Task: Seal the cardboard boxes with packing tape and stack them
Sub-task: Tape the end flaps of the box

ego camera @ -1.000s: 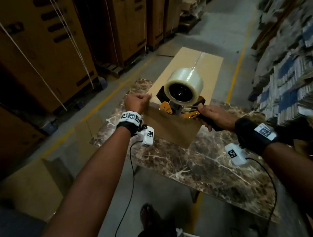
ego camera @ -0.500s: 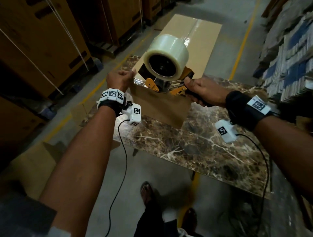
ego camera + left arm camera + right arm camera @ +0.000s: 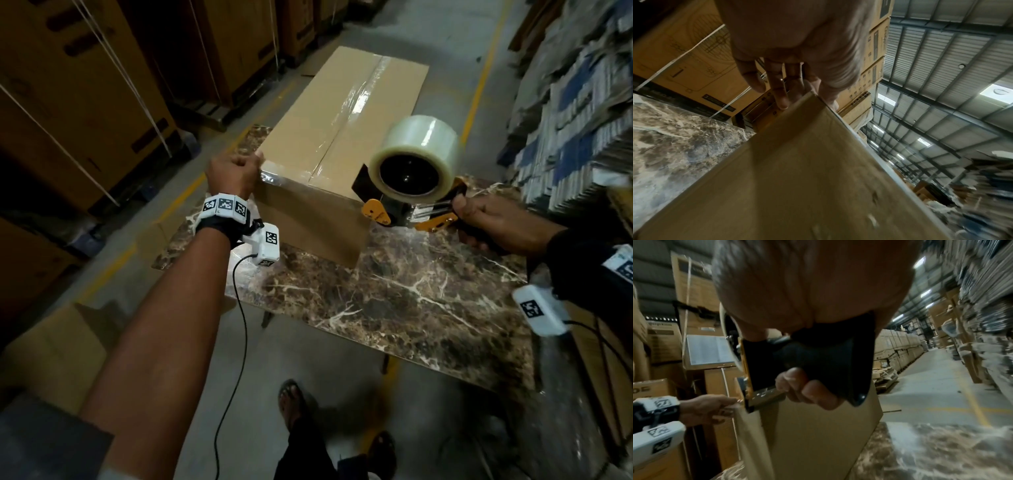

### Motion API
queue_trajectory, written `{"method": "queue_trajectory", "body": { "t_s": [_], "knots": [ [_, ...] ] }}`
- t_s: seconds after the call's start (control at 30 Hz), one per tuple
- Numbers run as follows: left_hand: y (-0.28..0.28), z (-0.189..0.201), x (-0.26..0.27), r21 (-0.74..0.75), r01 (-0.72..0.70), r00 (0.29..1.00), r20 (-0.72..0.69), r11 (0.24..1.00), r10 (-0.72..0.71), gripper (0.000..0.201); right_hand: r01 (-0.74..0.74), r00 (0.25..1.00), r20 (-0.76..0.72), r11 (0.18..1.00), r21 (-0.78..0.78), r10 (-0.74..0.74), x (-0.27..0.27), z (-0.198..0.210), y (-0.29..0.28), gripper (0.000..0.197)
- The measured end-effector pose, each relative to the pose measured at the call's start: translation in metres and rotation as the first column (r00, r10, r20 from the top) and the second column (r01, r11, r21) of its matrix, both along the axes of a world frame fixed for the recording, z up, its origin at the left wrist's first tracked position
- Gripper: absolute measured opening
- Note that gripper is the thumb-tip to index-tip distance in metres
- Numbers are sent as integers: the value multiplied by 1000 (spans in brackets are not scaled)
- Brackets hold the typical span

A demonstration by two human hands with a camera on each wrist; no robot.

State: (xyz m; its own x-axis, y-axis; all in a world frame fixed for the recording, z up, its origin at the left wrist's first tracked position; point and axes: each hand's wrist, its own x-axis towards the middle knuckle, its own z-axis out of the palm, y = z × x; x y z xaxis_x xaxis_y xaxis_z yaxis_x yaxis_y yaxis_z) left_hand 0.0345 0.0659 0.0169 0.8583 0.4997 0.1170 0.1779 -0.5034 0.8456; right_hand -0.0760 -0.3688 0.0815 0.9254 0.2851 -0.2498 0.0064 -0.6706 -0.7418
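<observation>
Left hand (image 3: 233, 176) sits at the near left top corner of the cardboard box (image 3: 329, 144), fingers curled over the edge — the left wrist view shows the fingertips (image 3: 781, 100) against the box side, thumb on top. Right hand (image 3: 493, 222) is wrapped tight around the black handle of the tape dispenser (image 3: 407, 202), off the near right corner of the box; hands are well apart, one at each near corner.

Box lies on the far left part of the bench (image 3: 411, 301), its long side running away from the person and overhanging the bench's far edge. Clear tape (image 3: 359, 99) runs down the centre seam, and a second strip covers the near top edge, from the left hand toward the dispenser. Big clear tape roll (image 3: 421, 150) sits on top of the dispenser, orange side plates below it. Dispenser looks just clear of the box, above the bench.

Stacked cartons (image 3: 68, 85) stand left of the aisle.
</observation>
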Motion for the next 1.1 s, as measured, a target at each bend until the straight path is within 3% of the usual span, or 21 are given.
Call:
{"method": "queue_trajectory", "body": {
  "t_s": [0.13,0.2,0.27,0.4,0.57,0.8,0.9,1.0,1.1],
  "knots": [
    [-21,19,-12,230,-40,998,55,972,28,25,7,1000,15,1000,28,-7,-11,-10,-4,74],
    [-35,19,-18,365,102,986,89,925,-144,19,21,1000,3,998,54,-21,-12,-11,-3,68],
    [-47,6,-25,482,242,948,69,842,-311,37,24,1000,-9,996,84,-23,-13,-15,-3,77],
    [-50,-12,-33,680,294,939,-73,672,-337,85,-3,1000,13,994,108,2,-14,-21,1,83],
    [-46,-6,-30,700,352,928,-174,622,-330,105,0,1000,21,996,89,-2,-19,-16,1,65],
    [-49,10,-35,758,368,923,-231,538,-306,95,4,999,38,993,120,-8,-34,-15,-13,78],
    [-52,11,-38,782,355,928,-228,512,-295,88,39,999,-1,990,134,-39,-44,-17,-16,70],
    [-54,14,-38,788,354,933,-261,503,-247,95,64,997,-40,990,125,-59,-51,-17,-24,69],
    [-59,16,-41,793,329,943,-251,513,-217,99,111,990,-106,982,152,-95,-59,-26,-39,86]
  ]
}}
